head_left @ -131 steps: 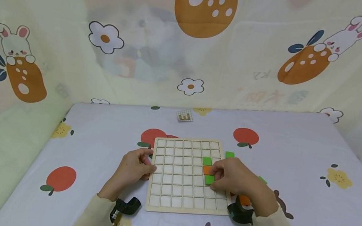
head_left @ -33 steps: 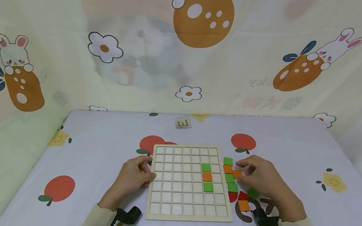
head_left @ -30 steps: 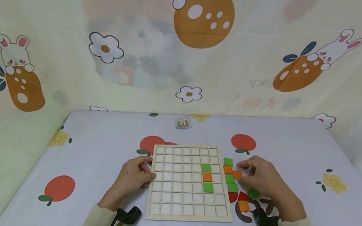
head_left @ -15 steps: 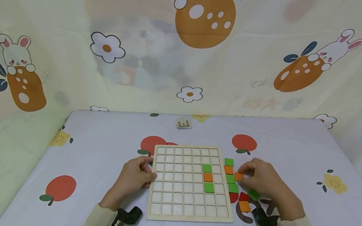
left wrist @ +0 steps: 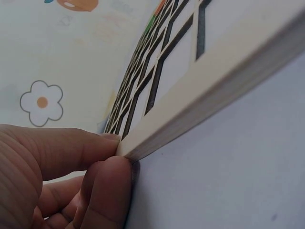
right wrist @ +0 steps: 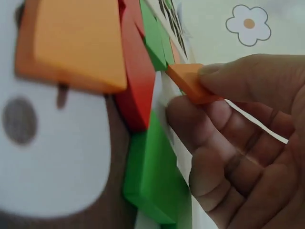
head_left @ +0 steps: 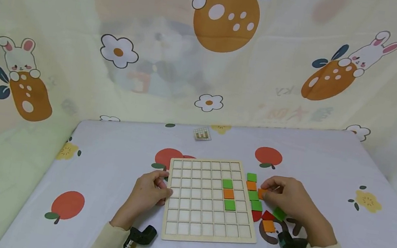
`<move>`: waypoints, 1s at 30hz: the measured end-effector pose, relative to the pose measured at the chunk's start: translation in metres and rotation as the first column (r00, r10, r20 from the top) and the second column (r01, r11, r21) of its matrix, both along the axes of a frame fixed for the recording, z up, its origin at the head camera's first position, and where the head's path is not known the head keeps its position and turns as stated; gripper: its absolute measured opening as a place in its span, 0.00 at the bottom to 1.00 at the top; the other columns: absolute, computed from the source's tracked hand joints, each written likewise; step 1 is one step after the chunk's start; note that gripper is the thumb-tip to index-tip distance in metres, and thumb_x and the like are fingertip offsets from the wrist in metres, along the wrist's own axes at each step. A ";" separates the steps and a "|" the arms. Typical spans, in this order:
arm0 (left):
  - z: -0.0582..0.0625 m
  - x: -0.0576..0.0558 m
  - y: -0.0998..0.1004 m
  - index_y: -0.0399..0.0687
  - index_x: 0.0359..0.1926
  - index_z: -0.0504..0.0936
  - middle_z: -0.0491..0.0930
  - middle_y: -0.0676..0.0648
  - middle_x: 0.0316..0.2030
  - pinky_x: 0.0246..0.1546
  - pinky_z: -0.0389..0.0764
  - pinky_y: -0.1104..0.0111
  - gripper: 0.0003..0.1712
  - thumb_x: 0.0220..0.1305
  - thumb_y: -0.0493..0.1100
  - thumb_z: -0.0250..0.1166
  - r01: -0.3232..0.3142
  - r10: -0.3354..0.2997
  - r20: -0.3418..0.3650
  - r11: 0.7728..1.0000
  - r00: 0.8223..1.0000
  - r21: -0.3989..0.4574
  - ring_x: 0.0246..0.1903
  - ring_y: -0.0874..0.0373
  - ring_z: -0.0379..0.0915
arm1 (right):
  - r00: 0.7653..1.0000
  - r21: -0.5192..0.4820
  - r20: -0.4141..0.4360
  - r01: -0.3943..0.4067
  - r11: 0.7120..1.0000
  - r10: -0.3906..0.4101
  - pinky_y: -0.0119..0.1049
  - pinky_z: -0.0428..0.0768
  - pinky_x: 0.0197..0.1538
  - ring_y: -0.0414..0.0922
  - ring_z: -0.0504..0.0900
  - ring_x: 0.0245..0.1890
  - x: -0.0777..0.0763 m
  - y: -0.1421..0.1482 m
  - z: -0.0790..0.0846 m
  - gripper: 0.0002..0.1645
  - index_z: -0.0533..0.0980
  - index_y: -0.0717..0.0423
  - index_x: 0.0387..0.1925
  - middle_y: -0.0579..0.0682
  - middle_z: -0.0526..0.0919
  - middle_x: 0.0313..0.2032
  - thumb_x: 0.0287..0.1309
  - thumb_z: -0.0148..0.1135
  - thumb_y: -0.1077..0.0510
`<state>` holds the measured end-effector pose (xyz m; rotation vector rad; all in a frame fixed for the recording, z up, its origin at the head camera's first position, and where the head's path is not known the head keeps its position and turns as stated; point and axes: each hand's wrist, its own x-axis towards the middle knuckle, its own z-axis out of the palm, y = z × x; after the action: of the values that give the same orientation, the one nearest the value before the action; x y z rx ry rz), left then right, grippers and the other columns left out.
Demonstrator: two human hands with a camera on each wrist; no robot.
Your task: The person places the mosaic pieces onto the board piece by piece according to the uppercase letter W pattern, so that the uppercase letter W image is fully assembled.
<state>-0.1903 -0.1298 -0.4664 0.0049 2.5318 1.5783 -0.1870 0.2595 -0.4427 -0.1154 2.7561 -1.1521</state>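
Note:
A pale wooden grid board (head_left: 194, 216) lies on the table. In one of its columns, right of the middle, sit a green tile (head_left: 227, 183), an orange tile (head_left: 228, 194) and another green tile (head_left: 229, 205). My left hand (head_left: 148, 191) pinches the board's left edge; the left wrist view shows thumb and finger at the wooden rim (left wrist: 190, 105). Right of the board, my right hand (head_left: 292, 200) holds a loose orange tile (right wrist: 188, 81) between thumb and fingers. That tile is tilted in the right wrist view, and the fingers partly cover it in the head view.
Loose tiles crowd the board's right side: several green ones, among them one near my right wrist (head_left: 279, 213), plus red (head_left: 267, 215) and orange (head_left: 268, 226) ones. A small patterned card (head_left: 202, 134) lies at the back. A printed cloth wall (head_left: 155, 105) rises behind the table.
My right hand has left the green tile on the board, moved right to the loose tiles, and now pinches an orange one. The left hand stays at the board's edge.

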 end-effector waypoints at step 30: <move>0.002 0.000 -0.001 0.33 0.66 0.77 0.80 0.45 0.30 0.23 0.81 0.70 0.31 0.60 0.31 0.72 0.009 -0.009 0.007 0.999 1.000 0.034 0.20 0.59 0.78 | 0.995 -0.121 -0.004 -0.104 0.987 0.104 0.31 0.80 0.33 0.45 0.78 0.32 0.017 -0.017 -0.002 0.18 0.85 0.61 0.47 0.48 0.81 0.31 0.55 0.78 0.60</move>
<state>-0.1900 -0.1308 -0.4639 0.0144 2.4955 1.6145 -0.1699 0.2420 -0.4449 -0.2683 2.6419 -1.2889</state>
